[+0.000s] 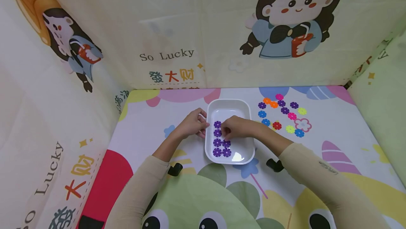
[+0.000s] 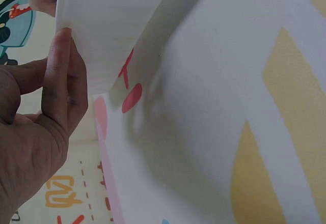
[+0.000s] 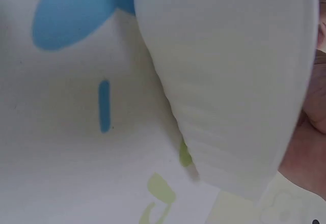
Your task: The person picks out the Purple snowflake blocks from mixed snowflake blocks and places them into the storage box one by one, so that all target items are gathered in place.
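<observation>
A white tray (image 1: 242, 151) holds several small purple flower-shaped pieces (image 1: 217, 142), set in two columns on its left half. At the tray's left rim is the left hand (image 1: 191, 123), its fingers and thumb gripping the edge. In the left wrist view, a fingertip of the left hand (image 2: 56, 86) lies against the tray's outer wall (image 2: 102, 35). Inside the tray, the right hand (image 1: 238, 127) has its fingers bent down and pinched together at the top of the right column. The piece at its fingertips is mostly hidden. In the right wrist view, the tray wall (image 3: 229, 81) covers most of that hand.
Right of the tray lie loose flower-shaped pieces: purple (image 1: 284, 110), orange (image 1: 274, 104), pink (image 1: 292, 116), blue (image 1: 299, 133), red (image 1: 277, 125) and yellow-green (image 1: 290, 129). A printed cloth covers the table (image 1: 152, 116). Printed fabric walls (image 1: 222, 38) stand behind and at both sides.
</observation>
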Available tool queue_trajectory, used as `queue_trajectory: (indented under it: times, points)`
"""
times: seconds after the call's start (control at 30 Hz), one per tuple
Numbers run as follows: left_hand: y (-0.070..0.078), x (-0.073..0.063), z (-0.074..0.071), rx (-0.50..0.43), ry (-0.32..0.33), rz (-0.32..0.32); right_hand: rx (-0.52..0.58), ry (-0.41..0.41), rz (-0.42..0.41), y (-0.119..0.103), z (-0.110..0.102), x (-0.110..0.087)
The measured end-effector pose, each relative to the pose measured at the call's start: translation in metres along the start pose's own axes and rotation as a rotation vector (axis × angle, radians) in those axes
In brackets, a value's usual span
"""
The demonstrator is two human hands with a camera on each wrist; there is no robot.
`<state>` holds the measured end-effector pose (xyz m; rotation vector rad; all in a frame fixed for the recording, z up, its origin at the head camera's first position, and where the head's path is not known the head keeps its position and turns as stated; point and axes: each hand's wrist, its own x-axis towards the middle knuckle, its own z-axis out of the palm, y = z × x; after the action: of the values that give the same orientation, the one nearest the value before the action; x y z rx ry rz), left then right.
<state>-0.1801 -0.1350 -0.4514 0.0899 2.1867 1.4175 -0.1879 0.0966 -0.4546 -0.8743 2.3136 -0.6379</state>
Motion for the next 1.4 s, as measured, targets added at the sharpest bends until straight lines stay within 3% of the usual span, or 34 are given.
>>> queue_trajectory:
  times: [0.23,0.67,0.87,1.07,1.4]
  points:
    - [-0.002,-0.001,0.001,-0.021,-0.007,0.000,0.019,0.110,-0.064,0.001,-0.009,-0.015]
    - [-0.002,0.000,-0.001,0.001,-0.006,-0.001,0.049,0.429,-0.076,0.013,-0.020,-0.053]
    - [-0.003,0.000,-0.002,0.000,-0.003,-0.005,0.052,0.564,-0.029,0.033,-0.029,-0.067]
    - [-0.004,0.001,-0.001,0.007,-0.002,0.000,0.074,0.642,0.057,0.059,-0.038,-0.078]
    - [-0.004,0.001,-0.001,0.019,0.003,0.013,0.102,0.626,0.256,0.099,-0.040,-0.078]
